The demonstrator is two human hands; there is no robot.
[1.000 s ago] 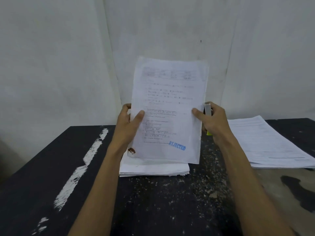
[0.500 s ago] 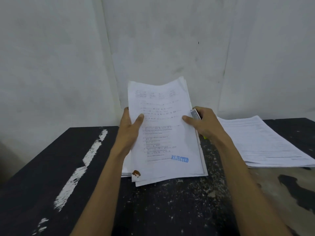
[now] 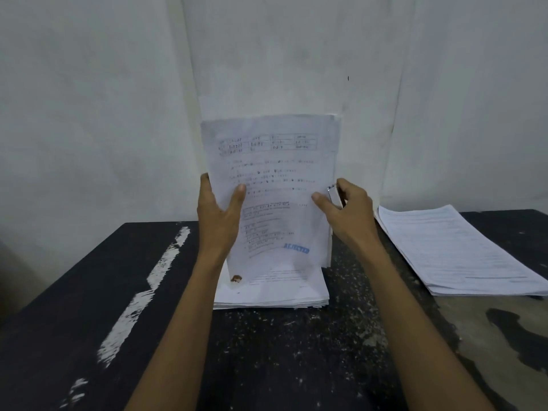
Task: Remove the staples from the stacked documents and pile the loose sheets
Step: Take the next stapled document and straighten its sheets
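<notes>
I hold a bundle of printed sheets (image 3: pixel 275 185) upright above the table, its front page bearing a blue "REJECTED" stamp and a brown stain at the lower left corner. My left hand (image 3: pixel 218 215) grips its left edge, thumb across the front. My right hand (image 3: pixel 347 212) pinches the right edge with the thumb while its curled fingers also hold a small silver staple remover (image 3: pixel 334 194). Directly under the bundle lies a white stack of documents (image 3: pixel 272 295) on the dark table (image 3: pixel 267 351).
A second pile of printed sheets (image 3: pixel 456 250) lies at the right on the table. White paint streaks mark the table's left side and pale worn patches its right. A whitish wall rises close behind.
The bundle dipped until its lower edge met the table half a second ago, and has come up again and stands more upright. Both hands kept their hold on its edges.
</notes>
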